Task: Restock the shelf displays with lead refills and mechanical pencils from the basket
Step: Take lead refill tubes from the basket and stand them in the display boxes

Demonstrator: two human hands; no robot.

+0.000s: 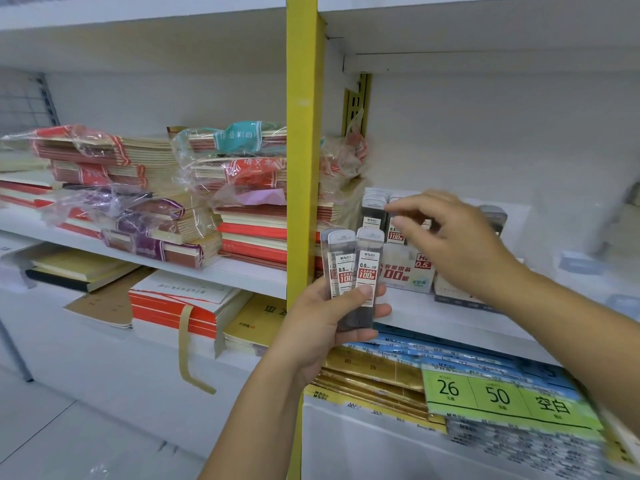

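Observation:
My left hand (325, 317) grips two clear lead refill cases (356, 271), upright and side by side, in front of the yellow shelf post (301, 150). My right hand (453, 244) reaches over the white lead refill display box (407, 268) on the right shelf. Its fingertips are at the top of a refill case (393, 230) standing in that box, beside a row of other cases (374, 209). Whether the fingers pinch that case is hidden by blur. No basket and no mechanical pencils are in view.
Wrapped stacks of red and purple exercise books (138, 202) fill the left shelf. Below lie notebooks (180, 303) and gold and blue paper packs (415, 368) with a green label (498, 396). A white shelf board (450, 317) runs under the display box.

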